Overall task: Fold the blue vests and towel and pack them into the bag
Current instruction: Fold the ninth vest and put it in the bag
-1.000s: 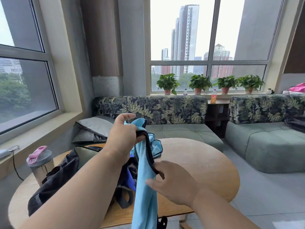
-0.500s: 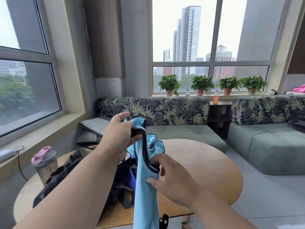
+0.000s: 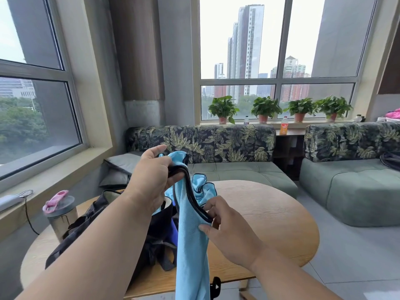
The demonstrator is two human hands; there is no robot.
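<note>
My left hand (image 3: 154, 180) is raised in front of me, its fingers and thumb curled round the black-trimmed top edge of a light blue vest (image 3: 191, 241), which hangs straight down from that grip past the near edge of the tabletop (image 3: 270, 215). My right hand (image 3: 225, 229) sits lower and just to the right of the hanging cloth, thumb and fingers pinching the same black trim where it curves round an opening in the vest. A bunched part of the vest ruffles out between my two hands, on the far side. Below and behind my left forearm the dark bag (image 3: 91, 224) lies open on the tabletop, with a darker blue piece of cloth (image 3: 173, 229) showing at its mouth just beside the hanging vest; I cannot tell what that piece is. Well out to the left of my left hand stands a metal cup with a pink-handled lid (image 3: 59, 211).
</note>
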